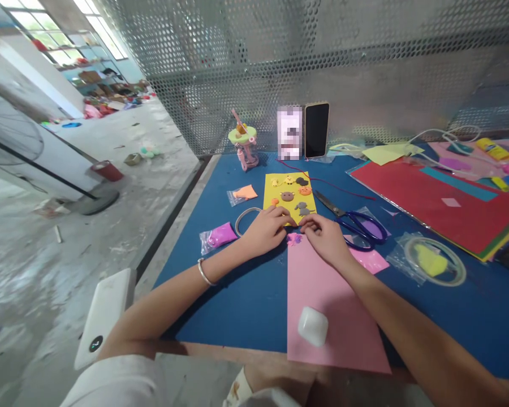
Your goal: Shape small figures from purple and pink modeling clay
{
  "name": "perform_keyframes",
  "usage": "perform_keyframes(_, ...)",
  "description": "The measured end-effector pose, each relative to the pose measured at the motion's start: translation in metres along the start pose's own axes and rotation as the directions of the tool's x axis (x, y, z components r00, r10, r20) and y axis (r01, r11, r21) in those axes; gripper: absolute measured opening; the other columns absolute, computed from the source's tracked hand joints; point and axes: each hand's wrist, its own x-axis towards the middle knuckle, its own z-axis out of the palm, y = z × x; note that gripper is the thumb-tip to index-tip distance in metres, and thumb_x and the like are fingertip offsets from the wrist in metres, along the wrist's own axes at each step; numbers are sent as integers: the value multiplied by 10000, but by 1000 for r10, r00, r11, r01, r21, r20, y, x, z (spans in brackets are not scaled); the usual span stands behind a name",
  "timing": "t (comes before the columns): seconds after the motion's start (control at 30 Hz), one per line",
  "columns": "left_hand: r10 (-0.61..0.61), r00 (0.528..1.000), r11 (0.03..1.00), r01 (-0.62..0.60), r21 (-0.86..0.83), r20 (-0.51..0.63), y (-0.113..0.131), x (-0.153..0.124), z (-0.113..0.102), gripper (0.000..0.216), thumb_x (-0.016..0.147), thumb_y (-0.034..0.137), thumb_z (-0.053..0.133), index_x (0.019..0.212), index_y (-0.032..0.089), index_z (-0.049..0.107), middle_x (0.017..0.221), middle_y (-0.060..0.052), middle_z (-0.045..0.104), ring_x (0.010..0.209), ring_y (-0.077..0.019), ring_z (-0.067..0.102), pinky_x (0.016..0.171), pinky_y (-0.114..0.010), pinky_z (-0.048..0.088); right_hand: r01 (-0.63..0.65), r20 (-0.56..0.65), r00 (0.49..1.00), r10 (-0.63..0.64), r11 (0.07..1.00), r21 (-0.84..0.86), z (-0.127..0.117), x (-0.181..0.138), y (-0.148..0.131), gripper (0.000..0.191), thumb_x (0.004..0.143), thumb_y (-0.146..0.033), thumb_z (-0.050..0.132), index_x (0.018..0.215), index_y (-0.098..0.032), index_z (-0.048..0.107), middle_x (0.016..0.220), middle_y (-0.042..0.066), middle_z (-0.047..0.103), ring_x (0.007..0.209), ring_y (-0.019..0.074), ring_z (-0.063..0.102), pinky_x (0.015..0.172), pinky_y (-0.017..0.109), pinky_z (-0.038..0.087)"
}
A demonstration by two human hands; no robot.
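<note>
My left hand (266,229) and my right hand (324,236) rest close together at the near edge of a yellow sheet (289,195) that carries several small clay animal figures. Both hands have curled fingers meeting over a tiny pink-purple clay piece (294,239). That piece lies at the top of a pink sheet (322,294). Whether the fingers pinch anything is too small to make out. A silver bracelet (204,272) circles my left wrist.
Blue-handled scissors (356,226) lie right of the hands. Bags of pink (218,236), orange (242,194) and yellow clay (428,261), a white case (313,326), two phones (316,130), a pink toy (244,144) and red sheets (441,206) sit on the blue mat (237,305). A power bank (106,316) lies at left.
</note>
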Motion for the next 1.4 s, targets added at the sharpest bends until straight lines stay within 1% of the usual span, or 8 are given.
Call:
perform_keyframes(0.1,2,1000,1000,-2,-20,17,-1,-2,5,382,776,77,419,1049,201,655,1087,-53,591,1024,-204,521,920,-368,425,25,-10,1000,-25,1000,-14,-1,-1,-1,185,720,-130,481,810,-189,631,732,11,671,662,142,621,632,252,450)
perform_keyframes(0.2,7,1000,999,-6,-32,30,0,-4,8,371,777,84,428,1050,191,654,1084,-58,595,1026,-205,519,936,-368,416,82,-28,996,-85,993,-87,-3,-1,-2,166,718,-131,511,809,-191,636,715,4,641,625,132,574,619,252,443)
perform_keyframes(0.27,4,1000,999,-3,-42,29,-1,-5,9,369,781,86,426,1055,193,650,1086,-58,596,1031,-204,519,942,-368,412,113,-8,993,-115,984,-140,-5,-2,-4,146,712,-139,546,809,-192,642,714,2,620,625,132,547,614,254,436)
perform_keyframes(0.4,4,1000,999,-3,-53,17,-2,-6,11,365,782,83,424,1043,203,649,1093,-55,599,1032,-201,522,931,-360,410,132,71,990,-121,975,-177,-8,-2,-5,83,714,-174,615,788,-195,646,758,6,628,683,138,555,641,256,438)
perform_keyframes(0.67,4,1000,998,-2,-64,27,-2,-7,11,365,789,93,413,1035,208,656,1096,-51,598,1049,-206,518,932,-363,404,154,63,988,-144,966,-209,-6,1,3,56,736,-186,616,779,-195,651,764,7,647,654,131,555,611,252,428)
perform_keyframes(0.9,0,1000,999,0,-50,9,-1,-9,11,397,793,91,406,1102,208,626,1125,-58,596,1067,-210,516,925,-363,405,116,49,993,-108,970,-213,-6,1,3,96,748,-201,572,776,-195,664,716,18,636,618,140,547,622,266,435)
perform_keyframes(1.13,10,1000,999,-8,-47,29,0,-9,11,379,786,87,416,1061,219,640,1116,-55,590,1068,-210,514,943,-370,400,88,28,996,-84,973,-212,-7,1,1,119,755,-211,549,776,-189,664,687,19,623,582,136,525,616,268,425)
perform_keyframes(1.4,6,1000,999,-6,-35,-15,0,-9,10,389,781,80,417,1086,203,625,1115,-50,603,1068,-200,519,947,-358,401,83,23,997,-80,982,-168,-8,1,0,131,763,-209,546,799,-184,669,708,19,615,612,135,539,593,254,415)
